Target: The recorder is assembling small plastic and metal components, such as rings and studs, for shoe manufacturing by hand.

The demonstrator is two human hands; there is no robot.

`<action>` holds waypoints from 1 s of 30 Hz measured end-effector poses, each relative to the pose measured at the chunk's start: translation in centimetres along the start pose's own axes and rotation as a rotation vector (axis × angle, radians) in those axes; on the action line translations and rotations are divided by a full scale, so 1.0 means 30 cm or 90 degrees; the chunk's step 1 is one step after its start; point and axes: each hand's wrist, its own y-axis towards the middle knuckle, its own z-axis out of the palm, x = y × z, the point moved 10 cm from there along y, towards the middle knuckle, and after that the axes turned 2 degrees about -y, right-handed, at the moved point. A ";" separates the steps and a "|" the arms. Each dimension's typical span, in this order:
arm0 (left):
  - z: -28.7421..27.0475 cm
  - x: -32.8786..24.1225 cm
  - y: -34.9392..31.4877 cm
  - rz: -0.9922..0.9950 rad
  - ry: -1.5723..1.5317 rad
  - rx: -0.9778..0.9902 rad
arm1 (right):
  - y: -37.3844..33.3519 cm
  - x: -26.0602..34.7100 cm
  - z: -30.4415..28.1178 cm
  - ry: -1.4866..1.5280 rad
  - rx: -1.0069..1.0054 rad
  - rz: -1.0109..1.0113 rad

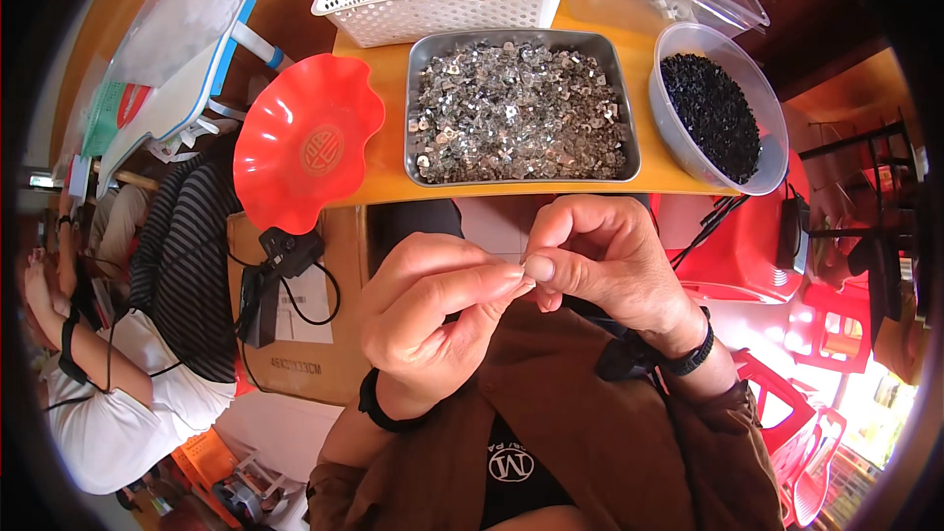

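My left hand (428, 310) and my right hand (615, 261) meet in front of my chest, just short of the table edge. Both are closed in a pinch, thumbs and fingertips touching. Whatever tiny pale piece lies between them is mostly hidden, too small to name. Beyond them a grey metal tray (412, 103) holds a heap of small shiny, clear and silvery pieces (521, 108). To its right a clear round tub (775, 162) contains small black pieces (710, 113). A red wavy-edged dish (280, 138) sits left of the tray, with nothing in it.
Behind the tray are a white perforated basket (462, 18) and a clear plastic box (629, 5) with pale parts, on the yellow table (385, 118). A cardboard box (324, 379) with black adapters (292, 252) and cables stands at left. Another person (177, 413) sits beyond it; red stools (742, 261) stand at right.
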 end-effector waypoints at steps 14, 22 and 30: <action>0.006 0.041 -0.002 -0.052 -0.015 0.013 | -0.011 0.053 -0.031 -0.181 -0.097 -0.120; 0.005 0.103 -0.022 -0.248 -0.171 -0.005 | -0.097 0.211 0.050 -0.583 -0.212 -0.524; -0.007 0.018 0.015 -0.022 0.117 0.038 | -0.132 0.204 0.088 -0.743 -0.238 -0.613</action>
